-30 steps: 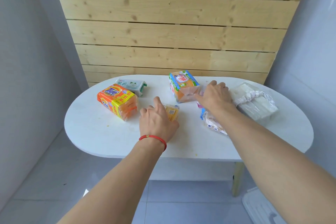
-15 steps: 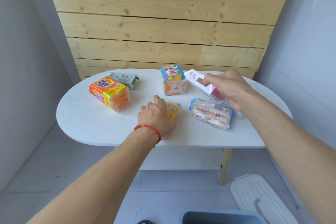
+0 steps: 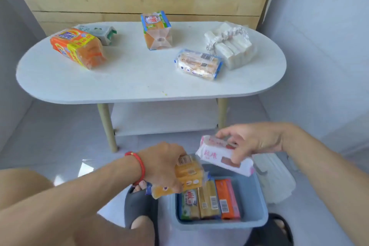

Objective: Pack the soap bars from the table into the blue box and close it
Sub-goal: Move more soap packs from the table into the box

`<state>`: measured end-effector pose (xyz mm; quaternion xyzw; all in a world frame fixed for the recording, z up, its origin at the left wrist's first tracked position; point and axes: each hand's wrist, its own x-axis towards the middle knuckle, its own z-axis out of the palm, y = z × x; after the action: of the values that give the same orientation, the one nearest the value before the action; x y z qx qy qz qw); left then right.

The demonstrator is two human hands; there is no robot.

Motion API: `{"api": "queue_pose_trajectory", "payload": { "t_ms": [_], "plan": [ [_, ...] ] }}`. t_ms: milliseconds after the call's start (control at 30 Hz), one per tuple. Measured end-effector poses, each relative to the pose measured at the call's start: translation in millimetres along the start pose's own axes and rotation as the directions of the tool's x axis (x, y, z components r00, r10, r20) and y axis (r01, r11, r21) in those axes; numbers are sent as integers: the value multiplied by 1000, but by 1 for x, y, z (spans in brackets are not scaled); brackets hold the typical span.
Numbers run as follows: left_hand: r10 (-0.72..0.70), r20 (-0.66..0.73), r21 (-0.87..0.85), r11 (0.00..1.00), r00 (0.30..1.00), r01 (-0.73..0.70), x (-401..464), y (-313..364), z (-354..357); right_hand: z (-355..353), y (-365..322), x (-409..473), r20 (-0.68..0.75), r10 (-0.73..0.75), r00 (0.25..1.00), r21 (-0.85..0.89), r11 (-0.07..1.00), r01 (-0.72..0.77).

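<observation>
Hovering above the blue box (image 3: 257, 201) on the floor, both hands carry soap. The left hand (image 3: 161, 166), a red cord at its wrist, has its fingers curled round a yellow soap pack (image 3: 187, 175) over the box's left rim. The right hand (image 3: 253, 140) pinches a white and pink soap pack (image 3: 223, 156) between thumb and fingers over the box's far edge, the pack tilted down to the right. Inside the box lie three bars side by side: a green and white bar (image 3: 188, 204), a yellow bar (image 3: 208, 201) and an orange bar (image 3: 226, 198). Just right of the box, a white lid (image 3: 275, 179) rests on the floor. Beyond the box stands the white tabletop (image 3: 129, 78), which bears an orange Tide pack (image 3: 76, 50), a green and white pack (image 3: 97, 32) just behind it, an upright orange pack with a blue top (image 3: 156, 30), a blue-edged pack (image 3: 198, 64) and a clear-wrapped bundle of white bars (image 3: 229, 44). Dark sandals (image 3: 139, 205) flank the box.
</observation>
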<state>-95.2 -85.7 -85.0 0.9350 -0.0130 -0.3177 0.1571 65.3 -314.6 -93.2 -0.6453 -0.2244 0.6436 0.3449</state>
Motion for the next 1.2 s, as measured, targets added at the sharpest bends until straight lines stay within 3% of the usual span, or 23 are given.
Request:
{"api": "queue_pose_trajectory", "payload": {
  "t_ms": [133, 233, 267, 367, 467, 633, 800, 933, 1200],
  "plan": [
    [-108, 97, 82, 992, 989, 100, 44, -7, 76, 31, 61, 39, -202, 155, 967, -237, 950, -202],
    [-136, 1, 82, 987, 991, 136, 54, -10, 125, 45, 89, 67, -390, 118, 913, -607, 713, -351],
    [-129, -42, 88, 987, 991, 132, 55, -11, 137, 51, 95, 76, -441, 74, 895, -664, 644, -380],
    [-123, -173, 30, 991, 977, 131, 59, -13, 163, 70, 115, 102, -514, -121, 849, -737, 570, -364],
    [-114, -256, -47, 993, 960, 106, 59, -19, 175, 87, 128, 124, -490, -355, 796, -847, 408, -340],
    [-106, -369, -133, 989, 923, 61, 59, -25, 190, 109, 139, 151, -430, -501, 751, -903, 235, -360],
    [-109, -413, -197, 980, 904, 28, 60, -30, 196, 113, 149, 168, -473, -405, 783, -877, 307, -370],
    [-132, -432, -281, 960, 892, 6, 59, -31, 198, 112, 153, 157, -527, -405, 747, -842, 367, -395],
    [-156, -450, -442, 894, 879, -68, 57, -41, 203, 108, 162, 155, -476, -415, 776, -859, 410, -307]
  ]
}}
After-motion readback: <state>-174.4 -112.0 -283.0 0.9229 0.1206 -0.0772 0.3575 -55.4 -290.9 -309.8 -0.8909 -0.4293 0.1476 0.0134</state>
